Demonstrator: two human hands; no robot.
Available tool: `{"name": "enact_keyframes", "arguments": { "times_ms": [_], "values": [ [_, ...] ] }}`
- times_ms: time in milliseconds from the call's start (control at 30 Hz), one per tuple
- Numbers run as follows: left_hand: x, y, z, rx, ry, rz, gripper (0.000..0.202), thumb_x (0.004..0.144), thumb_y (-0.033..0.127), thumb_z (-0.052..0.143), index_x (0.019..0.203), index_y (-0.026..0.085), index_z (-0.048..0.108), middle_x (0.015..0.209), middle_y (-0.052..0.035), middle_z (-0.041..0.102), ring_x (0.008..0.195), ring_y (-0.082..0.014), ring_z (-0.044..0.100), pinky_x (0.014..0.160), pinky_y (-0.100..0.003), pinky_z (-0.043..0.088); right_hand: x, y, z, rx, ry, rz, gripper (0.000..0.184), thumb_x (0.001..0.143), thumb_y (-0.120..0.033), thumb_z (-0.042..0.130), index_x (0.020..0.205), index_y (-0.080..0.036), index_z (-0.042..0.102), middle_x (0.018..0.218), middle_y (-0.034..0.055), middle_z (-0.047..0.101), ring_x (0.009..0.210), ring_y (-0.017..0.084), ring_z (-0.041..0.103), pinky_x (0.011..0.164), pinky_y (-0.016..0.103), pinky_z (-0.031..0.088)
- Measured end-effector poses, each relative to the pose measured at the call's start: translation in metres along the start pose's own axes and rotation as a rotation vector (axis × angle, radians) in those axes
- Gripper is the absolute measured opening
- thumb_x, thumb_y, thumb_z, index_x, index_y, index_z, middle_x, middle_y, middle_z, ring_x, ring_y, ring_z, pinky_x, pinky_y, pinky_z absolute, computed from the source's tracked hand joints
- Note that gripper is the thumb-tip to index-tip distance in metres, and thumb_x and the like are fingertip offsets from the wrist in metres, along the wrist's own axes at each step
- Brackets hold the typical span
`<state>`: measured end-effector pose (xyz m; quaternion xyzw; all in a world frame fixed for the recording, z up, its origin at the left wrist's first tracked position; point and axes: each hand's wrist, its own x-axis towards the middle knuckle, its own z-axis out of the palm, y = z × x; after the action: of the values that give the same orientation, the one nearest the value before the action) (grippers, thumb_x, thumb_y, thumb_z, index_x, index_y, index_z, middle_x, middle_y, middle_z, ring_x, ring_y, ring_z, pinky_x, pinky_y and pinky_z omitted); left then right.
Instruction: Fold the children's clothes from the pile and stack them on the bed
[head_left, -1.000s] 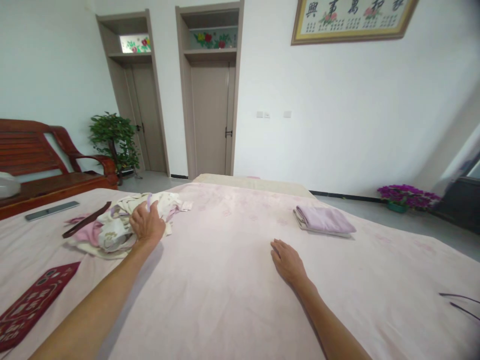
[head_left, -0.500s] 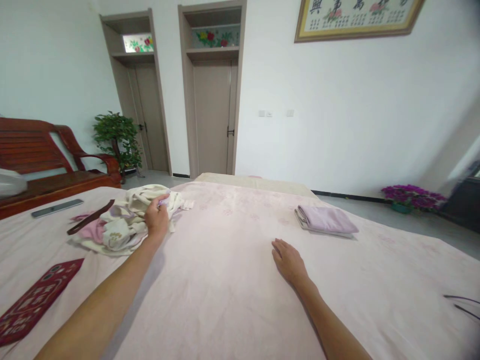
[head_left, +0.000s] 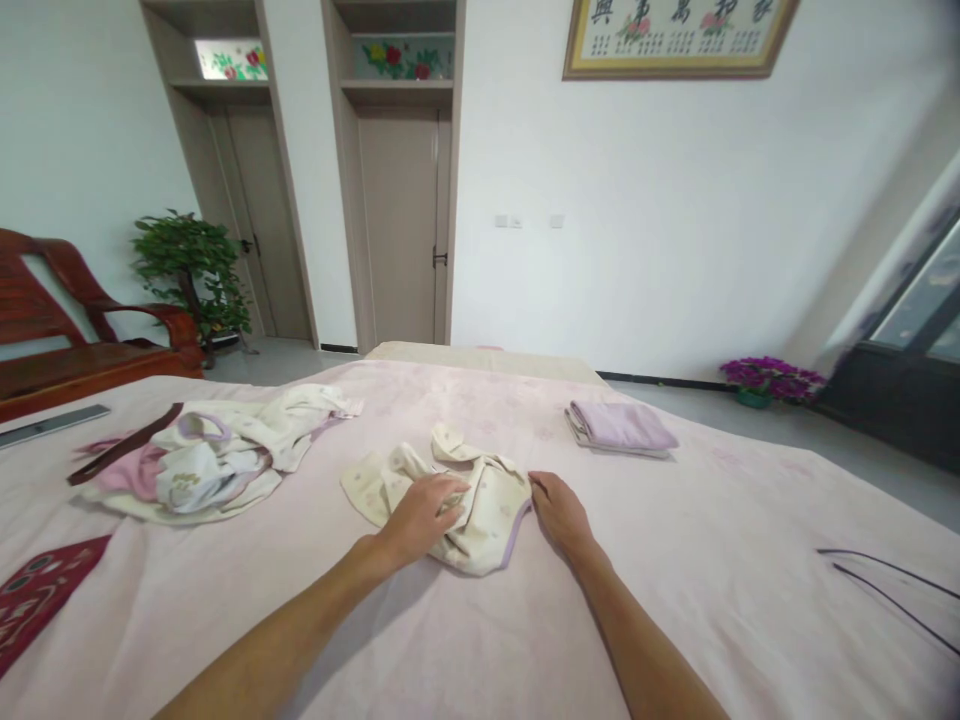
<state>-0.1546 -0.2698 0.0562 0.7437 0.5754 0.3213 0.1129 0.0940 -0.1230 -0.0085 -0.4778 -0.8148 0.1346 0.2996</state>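
Observation:
A small cream baby garment point(head_left: 487, 510) with faint printed spots and purple trim lies crumpled on the pink bedsheet point(head_left: 420, 640) in front of me. My left hand point(head_left: 424, 518) rests over its left part, thumb and fingers apart. At the garment's right edge, my right hand point(head_left: 561, 512) has its fingers closed on the cloth by the purple trim. To the left is a heap of clothes point(head_left: 217, 460), cream, white and pink, with a dark brown strap point(head_left: 124, 448) across it. A folded lilac cloth point(head_left: 622, 427) lies beyond my right hand.
A phone point(head_left: 52, 425) and a red printed packet point(head_left: 45, 595) lie at the left. Two thin dark rods point(head_left: 892, 580) reach in from the right. Past the bed stand a wooden bench point(head_left: 90, 330), a green plant point(head_left: 191, 270) and purple flowers point(head_left: 772, 380).
My left hand has brought the cream garment rightward from the heap to the middle of the sheet. My right hand now meets its edge. The view has turned slightly right.

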Motion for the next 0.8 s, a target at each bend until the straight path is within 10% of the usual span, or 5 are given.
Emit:
{"name": "enact_keyframes", "arguments": {
  "times_ms": [267, 467, 700, 800],
  "values": [
    [-0.014, -0.016, 0.014, 0.278, -0.057, -0.087, 0.044, 0.083, 0.042, 0.059, 0.121, 0.020, 0.063, 0.134, -0.0108, 0.060, 0.125, -0.0281, 0.052, 0.108, -0.042, 0.034, -0.002, 0.000, -0.001, 0.040, -0.005, -0.011, 0.040, 0.092, -0.032, 0.043, 0.125, -0.018, 0.061, 0.124, 0.0098, 0.065, 0.114, 0.023, 0.058, 0.102, 0.036, 0.039],
    [-0.011, -0.016, 0.008, 0.349, -0.043, -0.111, 0.028, 0.082, 0.015, 0.051, 0.104, 0.024, 0.066, 0.108, -0.0042, 0.071, 0.101, -0.0215, 0.064, 0.090, -0.033, 0.045, -0.009, -0.014, -0.007, 0.036, -0.006, -0.165, 0.040, 0.081, -0.019, 0.051, 0.118, -0.024, 0.065, 0.111, 0.0057, 0.069, 0.103, 0.022, 0.060, 0.093, 0.033, 0.043],
    [0.002, -0.040, -0.028, 0.647, 0.625, -0.015, 0.030, 0.088, 0.010, 0.051, 0.108, 0.023, 0.068, 0.120, -0.0107, 0.063, 0.108, -0.0279, 0.058, 0.094, -0.044, 0.042, -0.014, -0.012, -0.012, 0.298, 0.264, -0.032, 0.027, 0.074, -0.019, 0.046, 0.089, -0.019, 0.069, 0.084, 0.0041, 0.068, 0.074, 0.018, 0.059, 0.072, 0.028, 0.046],
    [-0.005, -0.050, -0.023, 0.648, 0.668, 0.064, 0.021, 0.091, 0.018, 0.054, 0.105, 0.024, 0.069, 0.102, -0.0093, 0.064, 0.093, -0.0240, 0.060, 0.084, -0.038, 0.045, -0.015, -0.008, -0.015, 0.444, 0.239, 0.073, 0.024, 0.074, -0.023, 0.047, 0.081, -0.019, 0.069, 0.081, 0.0039, 0.070, 0.075, 0.020, 0.061, 0.073, 0.029, 0.047]
  ]
}}
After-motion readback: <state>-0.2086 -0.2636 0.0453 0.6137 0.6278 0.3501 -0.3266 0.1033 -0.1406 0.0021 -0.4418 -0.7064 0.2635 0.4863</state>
